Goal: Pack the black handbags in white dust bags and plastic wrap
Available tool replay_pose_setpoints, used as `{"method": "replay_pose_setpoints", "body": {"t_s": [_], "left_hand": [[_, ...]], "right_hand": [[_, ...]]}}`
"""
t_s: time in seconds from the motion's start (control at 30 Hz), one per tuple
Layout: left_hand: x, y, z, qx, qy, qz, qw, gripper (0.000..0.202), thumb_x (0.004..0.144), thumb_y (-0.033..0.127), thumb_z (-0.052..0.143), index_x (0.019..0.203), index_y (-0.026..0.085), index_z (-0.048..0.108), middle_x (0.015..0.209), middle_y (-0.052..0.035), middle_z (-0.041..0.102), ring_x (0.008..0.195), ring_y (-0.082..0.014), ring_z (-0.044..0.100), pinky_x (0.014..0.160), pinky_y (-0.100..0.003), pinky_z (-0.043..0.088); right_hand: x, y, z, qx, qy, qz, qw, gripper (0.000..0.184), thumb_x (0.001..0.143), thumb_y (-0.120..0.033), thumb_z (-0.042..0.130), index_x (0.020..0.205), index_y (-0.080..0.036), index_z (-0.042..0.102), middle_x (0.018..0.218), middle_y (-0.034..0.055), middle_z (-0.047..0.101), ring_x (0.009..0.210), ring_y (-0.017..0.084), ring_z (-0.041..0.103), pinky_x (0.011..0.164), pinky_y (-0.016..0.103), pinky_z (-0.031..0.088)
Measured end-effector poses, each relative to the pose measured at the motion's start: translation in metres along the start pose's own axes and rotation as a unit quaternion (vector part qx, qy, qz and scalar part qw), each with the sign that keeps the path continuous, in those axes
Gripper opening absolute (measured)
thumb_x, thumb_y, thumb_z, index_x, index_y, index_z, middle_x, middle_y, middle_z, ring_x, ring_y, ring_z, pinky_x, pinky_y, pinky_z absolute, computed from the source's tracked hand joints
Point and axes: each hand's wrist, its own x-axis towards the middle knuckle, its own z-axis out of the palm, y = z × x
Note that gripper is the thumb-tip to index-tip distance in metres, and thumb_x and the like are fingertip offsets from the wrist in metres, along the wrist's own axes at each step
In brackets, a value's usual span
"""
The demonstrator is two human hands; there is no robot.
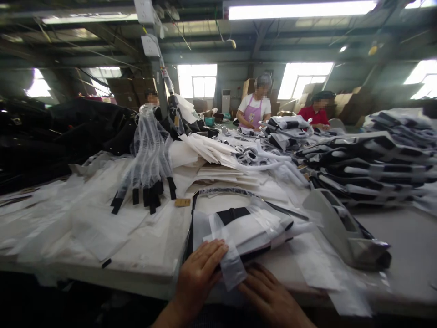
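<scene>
A bag (pixel 252 228) wrapped in white paper and clear film lies on the table in front of me, its dark handle (pixel 221 192) arched at the back. Around its left part runs a translucent plastic strip (pixel 231 262), whose loose end hangs toward me. My left hand (pixel 202 266) lies with fingers stretched out along the bag's near left edge, touching the strip. Close to the strip's loose end, my right hand (pixel 268 289) rests with extended fingers against the bag's near side; its fingertips are partly in shadow. A grey bag (pixel 344 228) lies to the right.
Film-wrapped straps (pixel 152 155) drape over the table at left, near a brown tag (pixel 182 202). Paper sheets (pixel 211 150) are heaped behind the bag. Stacked wrapped bags (pixel 368 168) rise at right. Plastic strips (pixel 317 264) lie near the front edge. Co-workers (pixel 254 109) are at the back.
</scene>
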Motion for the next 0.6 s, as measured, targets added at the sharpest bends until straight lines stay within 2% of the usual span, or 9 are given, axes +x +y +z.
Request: {"method": "replay_pose_setpoints", "body": {"t_s": [0.17,0.3,0.37,0.47,0.6], "left_hand": [[0.0,0.0,0.001,-0.009,-0.012,-0.01,1.0,0.035,0.102,0.032,0.044,0.131,0.019,0.057,0.126,-0.0075,0.07,0.118,-0.0178,0.066,0.101,-0.037,0.056],[-0.005,-0.001,0.002,-0.003,-0.003,-0.003,1.0,0.035,0.102,0.03,0.044,0.132,0.018,0.057,0.129,-0.0089,0.068,0.12,-0.0193,0.064,0.102,-0.037,0.055],[-0.006,-0.002,0.003,0.003,0.007,0.011,1.0,0.034,0.102,0.025,0.043,0.131,0.017,0.058,0.129,-0.0082,0.068,0.124,-0.0195,0.061,0.104,-0.037,0.054],[-0.007,-0.003,0.006,0.01,0.024,0.03,0.999,0.033,0.101,0.018,0.041,0.128,0.015,0.059,0.127,-0.006,0.07,0.129,-0.019,0.057,0.106,-0.036,0.052],[-0.007,-0.004,0.011,0.029,0.021,0.035,0.999,0.034,0.1,0.015,0.042,0.131,0.015,0.058,0.13,-0.005,0.068,0.131,-0.017,0.055,0.112,-0.035,0.046]], "right_hand": [[0.02,-0.008,0.013,-0.024,0.061,-0.005,0.998,0.037,0.101,-0.014,0.043,0.134,-0.02,0.06,0.114,0.0075,0.074,0.106,0.022,0.066,0.095,0.039,0.056],[0.032,-0.01,0.024,0.026,0.127,-0.046,0.991,0.02,0.097,-0.011,0.054,0.109,-0.014,0.069,0.096,0.0065,0.076,0.091,0.019,0.069,0.087,0.034,0.057],[0.033,-0.011,0.028,0.057,0.141,-0.042,0.987,0.014,0.096,-0.01,0.055,0.098,-0.013,0.069,0.086,0.0057,0.075,0.081,0.017,0.069,0.081,0.032,0.058],[0.031,-0.012,0.028,0.077,0.155,-0.032,0.984,0.02,0.099,-0.012,0.05,0.092,-0.013,0.068,0.078,0.005,0.074,0.072,0.015,0.069,0.076,0.03,0.059],[0.023,-0.017,0.021,0.056,0.133,-0.054,0.988,0.032,0.105,-0.017,0.038,0.098,-0.014,0.069,0.091,0.0059,0.079,0.088,0.015,0.074,0.089,0.027,0.059]]}}
